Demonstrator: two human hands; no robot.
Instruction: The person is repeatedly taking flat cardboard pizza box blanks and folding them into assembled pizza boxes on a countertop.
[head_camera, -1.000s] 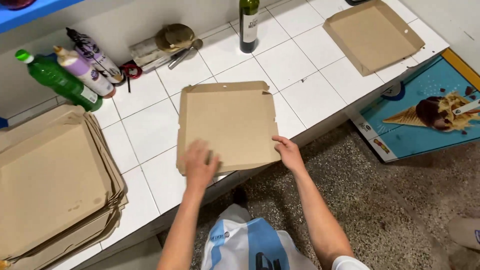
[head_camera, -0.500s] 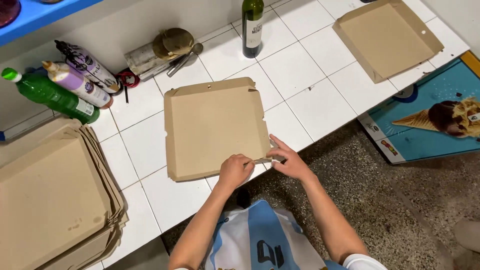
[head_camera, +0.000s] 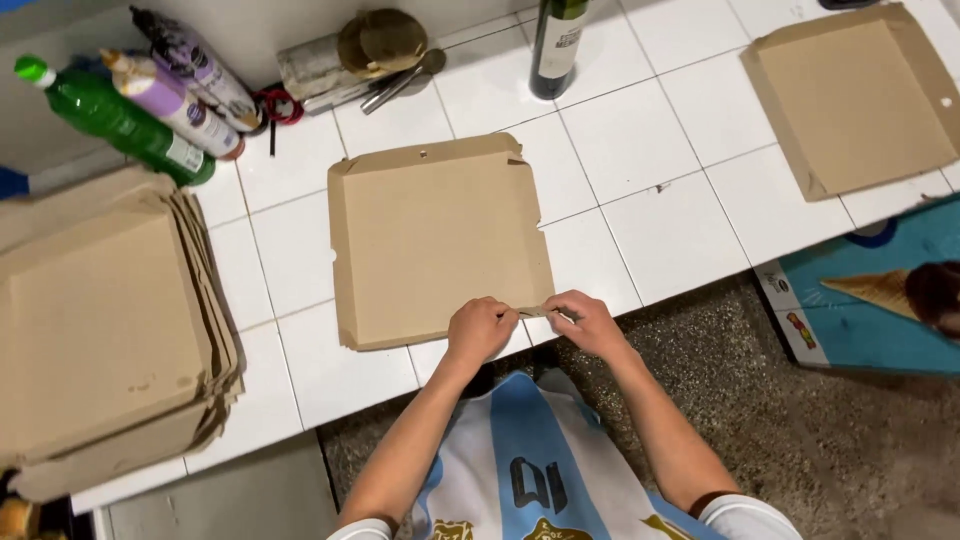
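Flat cardboard box (head_camera: 435, 240) on the tiled counter (head_camera: 660, 215), near its front edge; left hand (head_camera: 480, 330) and right hand (head_camera: 590, 322) pinch the box's near corner flap. Risk: overpulling may tear it, or slide the box off

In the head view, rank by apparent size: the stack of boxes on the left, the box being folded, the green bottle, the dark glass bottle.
1. Stack of boxes
2. Box being folded
3. Green bottle
4. Dark glass bottle, though cut off by the frame's top edge, so its place against the green one is unsure.
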